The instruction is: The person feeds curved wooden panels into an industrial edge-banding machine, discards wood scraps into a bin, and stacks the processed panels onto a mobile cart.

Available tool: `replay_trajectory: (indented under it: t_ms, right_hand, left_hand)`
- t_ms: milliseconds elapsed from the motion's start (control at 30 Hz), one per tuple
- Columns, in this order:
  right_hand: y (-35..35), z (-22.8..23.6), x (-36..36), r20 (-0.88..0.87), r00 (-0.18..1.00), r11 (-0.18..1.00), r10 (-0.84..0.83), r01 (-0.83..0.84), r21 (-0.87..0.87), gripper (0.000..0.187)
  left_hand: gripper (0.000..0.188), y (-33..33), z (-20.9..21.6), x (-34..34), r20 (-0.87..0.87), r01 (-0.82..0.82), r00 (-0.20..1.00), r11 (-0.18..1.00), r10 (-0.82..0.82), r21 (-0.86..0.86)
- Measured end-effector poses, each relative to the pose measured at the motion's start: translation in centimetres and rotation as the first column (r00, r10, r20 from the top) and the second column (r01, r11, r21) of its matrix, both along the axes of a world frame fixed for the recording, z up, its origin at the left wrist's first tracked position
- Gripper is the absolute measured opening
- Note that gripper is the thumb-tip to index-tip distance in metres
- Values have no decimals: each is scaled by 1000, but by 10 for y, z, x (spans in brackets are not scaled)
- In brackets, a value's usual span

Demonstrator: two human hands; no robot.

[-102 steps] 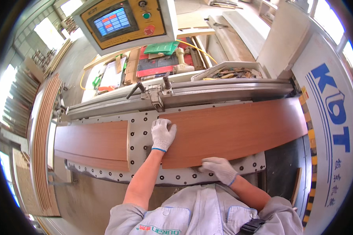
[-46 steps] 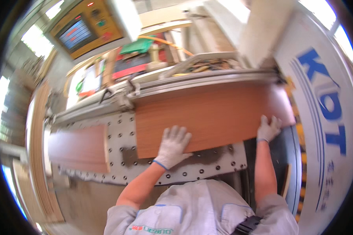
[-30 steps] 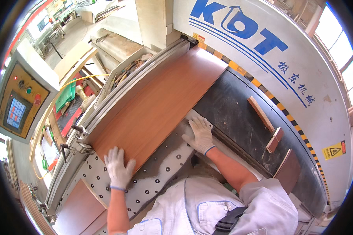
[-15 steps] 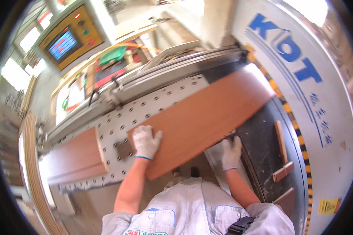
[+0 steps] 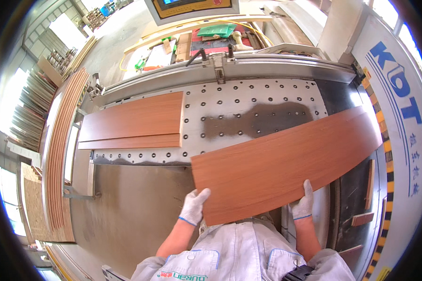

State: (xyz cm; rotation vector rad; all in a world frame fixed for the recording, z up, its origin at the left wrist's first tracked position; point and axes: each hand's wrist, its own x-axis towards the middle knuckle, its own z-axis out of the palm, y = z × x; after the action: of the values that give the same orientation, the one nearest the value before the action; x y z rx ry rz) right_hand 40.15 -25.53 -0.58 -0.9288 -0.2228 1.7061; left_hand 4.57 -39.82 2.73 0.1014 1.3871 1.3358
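Note:
A long reddish-brown wood-grain board [image 5: 281, 164] lies slantwise before me, its far right end beside the white machine housing. My left hand [image 5: 194, 206], in a white glove, grips the board's left end, the thumb on its top face and the fingers out of sight beneath. At the near edge, my gloved right hand [image 5: 304, 201] closes on the board with the thumb up over the top and the other fingers mostly hidden. Two more brown boards, a wide one [image 5: 140, 117] and a narrow strip [image 5: 136, 141], rest side by side on the left of the perforated metal table [image 5: 229, 98].
A metal fence with a clamp [image 5: 218, 68] runs along the table's back. The white machine housing [image 5: 398, 70] with striped edging stands at the right. Small offcuts [image 5: 362, 219] lie on the black surface. Stacked boards [image 5: 61, 164] stand left; a control panel [image 5: 192, 9] is behind.
The long board has come nearer to me, off much of the perforated table. My left hand has shifted from its top face to its left end. My view has turned leftward.

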Motion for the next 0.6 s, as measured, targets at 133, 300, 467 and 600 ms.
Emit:
replay_trajectory:
  t_ms: [133, 300, 467, 600]
  right_hand:
    - [-77, 36, -99, -83, 984, 987, 155, -152, 41, 58]
    - [-161, 68, -183, -290, 898, 944, 331, -308, 120, 58]
    - [-135, 111, -174, -434, 860, 939, 268, -133, 317, 52]
    - [-155, 117, -224, -557, 682, 870, 474, -267, 413, 46]
  left_hand:
    - [27, -77, 21, -107, -269, -57, 960, 997, 70, 59]
    - [33, -227, 46, -272, -480, -330, 801, 933, 357, 143]
    - [35, -286, 127, -354, -719, -537, 473, 813, 510, 223]
    - [35, -293, 163, -393, -800, -525, 382, 821, 463, 224]
